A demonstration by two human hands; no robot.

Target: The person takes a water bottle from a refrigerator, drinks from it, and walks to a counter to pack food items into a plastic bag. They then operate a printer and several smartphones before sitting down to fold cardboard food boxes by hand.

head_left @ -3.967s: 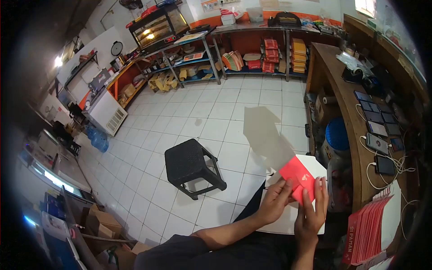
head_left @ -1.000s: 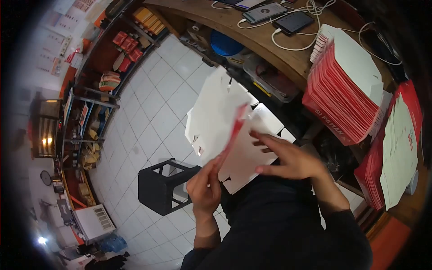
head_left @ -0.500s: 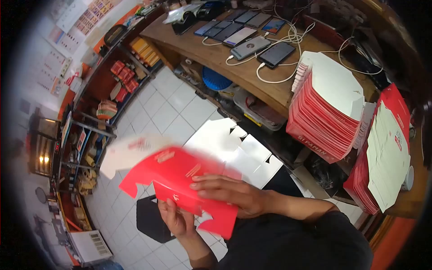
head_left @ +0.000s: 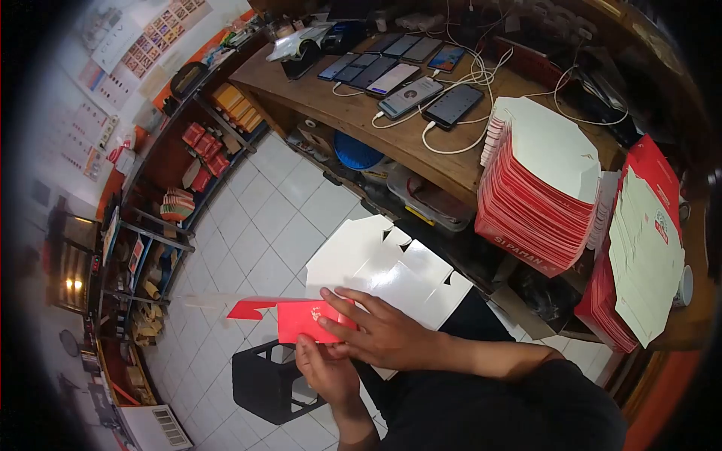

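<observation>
A red cardboard piece [head_left: 297,319] with a small white logo is turned nearly edge-on between my hands. My left hand [head_left: 328,373] grips its lower edge with thumb and fingers. Over its right part, my right hand [head_left: 383,331] presses with the fingers bent around the card. A pale flap stretches out to the left, blurred. Behind my hands a large white die-cut sheet [head_left: 383,263] with dark notches lies flat over my lap.
A wooden bench [head_left: 301,86] carries several phones [head_left: 453,105] with white cables, a tall stack of red and white cards [head_left: 526,195] and another leaning stack [head_left: 647,248]. A black stool [head_left: 259,383] stands on the tiled floor. Shelves line the left.
The red card has been tilted so that its broad face no longer shows, and its pale flap has swung lower. Both hands still hold it; the white sheet is more exposed.
</observation>
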